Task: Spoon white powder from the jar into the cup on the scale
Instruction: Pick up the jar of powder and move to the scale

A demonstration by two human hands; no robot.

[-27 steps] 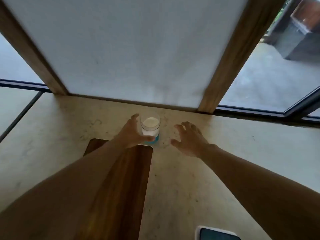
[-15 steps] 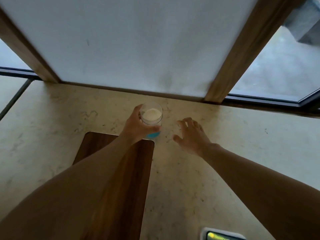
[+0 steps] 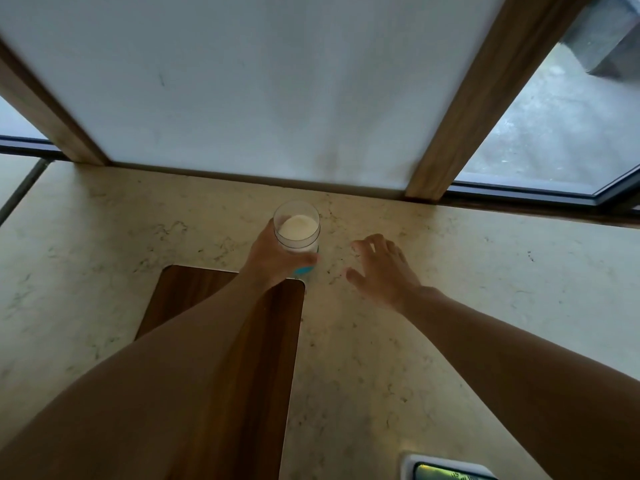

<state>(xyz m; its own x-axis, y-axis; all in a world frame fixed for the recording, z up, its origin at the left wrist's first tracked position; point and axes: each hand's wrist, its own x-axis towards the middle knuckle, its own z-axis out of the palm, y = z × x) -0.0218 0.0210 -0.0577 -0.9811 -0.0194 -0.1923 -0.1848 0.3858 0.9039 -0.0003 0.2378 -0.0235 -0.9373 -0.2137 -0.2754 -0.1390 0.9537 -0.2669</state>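
A clear jar (image 3: 296,226) filled with white powder, with a blue band low on its side, stands near the back of the pale stone counter (image 3: 450,271). My left hand (image 3: 273,258) wraps around the jar from the left and front. To the right of the jar, my right hand (image 3: 381,268) hovers over the counter with fingers spread, holding nothing. At the bottom edge a white device with a lit green screen (image 3: 446,471), perhaps the scale, is partly cut off. No cup or spoon is in view.
A dark wooden board (image 3: 242,341) lies on the counter under my left forearm. A white panel between wooden posts (image 3: 460,116) rises behind the counter. Window glass shows at the right and far left.
My left hand has closed around the jar, having first only touched its side. My right hand stays open beside it. The view tilted down and the device's screen lit up.
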